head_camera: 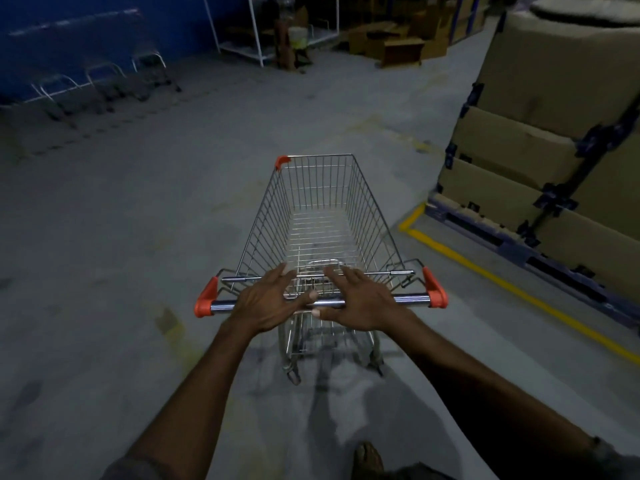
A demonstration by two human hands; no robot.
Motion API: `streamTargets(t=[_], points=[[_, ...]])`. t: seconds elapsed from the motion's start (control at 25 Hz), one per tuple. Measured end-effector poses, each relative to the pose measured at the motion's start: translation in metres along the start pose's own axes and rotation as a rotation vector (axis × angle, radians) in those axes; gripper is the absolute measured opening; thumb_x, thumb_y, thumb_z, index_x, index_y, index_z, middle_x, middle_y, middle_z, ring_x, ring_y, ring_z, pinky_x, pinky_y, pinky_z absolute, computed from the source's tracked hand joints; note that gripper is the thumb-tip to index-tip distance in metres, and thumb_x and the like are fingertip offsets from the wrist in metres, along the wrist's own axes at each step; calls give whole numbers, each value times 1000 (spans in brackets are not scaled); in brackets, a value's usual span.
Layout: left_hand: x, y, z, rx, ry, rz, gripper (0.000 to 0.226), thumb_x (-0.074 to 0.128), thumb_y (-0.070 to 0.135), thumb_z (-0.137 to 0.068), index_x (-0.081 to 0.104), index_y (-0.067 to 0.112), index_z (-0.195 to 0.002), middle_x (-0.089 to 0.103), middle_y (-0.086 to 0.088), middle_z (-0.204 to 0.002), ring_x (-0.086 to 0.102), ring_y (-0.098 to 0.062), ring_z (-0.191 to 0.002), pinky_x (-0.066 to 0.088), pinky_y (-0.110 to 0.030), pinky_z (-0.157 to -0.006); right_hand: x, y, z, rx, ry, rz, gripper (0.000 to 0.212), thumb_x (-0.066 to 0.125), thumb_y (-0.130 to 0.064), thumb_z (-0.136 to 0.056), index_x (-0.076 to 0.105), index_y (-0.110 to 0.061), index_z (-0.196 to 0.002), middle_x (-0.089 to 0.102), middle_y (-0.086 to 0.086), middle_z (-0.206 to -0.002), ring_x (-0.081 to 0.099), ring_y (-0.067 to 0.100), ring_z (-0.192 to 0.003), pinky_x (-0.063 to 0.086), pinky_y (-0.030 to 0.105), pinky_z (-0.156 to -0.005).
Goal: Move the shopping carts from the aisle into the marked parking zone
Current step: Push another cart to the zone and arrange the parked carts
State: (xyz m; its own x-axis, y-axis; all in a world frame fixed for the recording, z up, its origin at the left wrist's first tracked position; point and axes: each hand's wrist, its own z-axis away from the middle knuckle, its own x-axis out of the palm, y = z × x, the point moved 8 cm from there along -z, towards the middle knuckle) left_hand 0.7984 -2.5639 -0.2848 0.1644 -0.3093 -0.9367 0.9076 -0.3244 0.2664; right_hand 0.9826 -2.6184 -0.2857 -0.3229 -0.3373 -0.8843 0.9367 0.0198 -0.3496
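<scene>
An empty wire shopping cart (322, 216) with orange corner caps stands on the grey concrete floor right in front of me, its chrome handle bar (408, 299) nearest to me. My left hand (270, 303) lies on the left half of the bar, palm down, fingers stretched forward and apart, not curled round it. My right hand (360, 303) rests on the right half the same way, its thumb under the bar. A row of other carts (104, 81) stands blurred at the far left, along a blue wall.
Tall strapped cardboard boxes on a pallet (540, 157) stand close on the right, bordered by a yellow floor line (485, 268). A white metal shelf frame (242, 32) and more boxes (398, 46) stand at the back. My foot (369, 459) shows at the bottom.
</scene>
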Motion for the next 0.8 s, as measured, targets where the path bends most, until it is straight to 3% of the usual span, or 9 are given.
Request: streamTargets(t=[0.28,0.56,0.8], points=[[-42,-56,-76,-51,67,15,95,29,94,-81,33,35,-155,33,5,-163,32,-22,-148,31,-54,-116,-28,-21,-118,-13,-82,36,120,41,-101,-67,2,-39,-162,-3,0,-172,-5,28,-158,10,57,-123],[-86,-130,-159,-84,194,-9,101,23,98,-77,42,32,-151,44,3,-156,40,-21,-143,37,-47,-112,-60,-59,-243,-77,-8,148,120,39,-102,-66,16,-32,-161,14,2,-170,14,29,-155,28,58,-119],[-120,-203,-224,-93,205,-21,105,18,99,-76,41,30,-151,45,2,-155,40,-22,-142,41,-49,-111,-80,-101,-343,-89,-1,178,117,44,-99,-67,19,-34,-161,20,1,-169,20,28,-153,31,56,-116]])
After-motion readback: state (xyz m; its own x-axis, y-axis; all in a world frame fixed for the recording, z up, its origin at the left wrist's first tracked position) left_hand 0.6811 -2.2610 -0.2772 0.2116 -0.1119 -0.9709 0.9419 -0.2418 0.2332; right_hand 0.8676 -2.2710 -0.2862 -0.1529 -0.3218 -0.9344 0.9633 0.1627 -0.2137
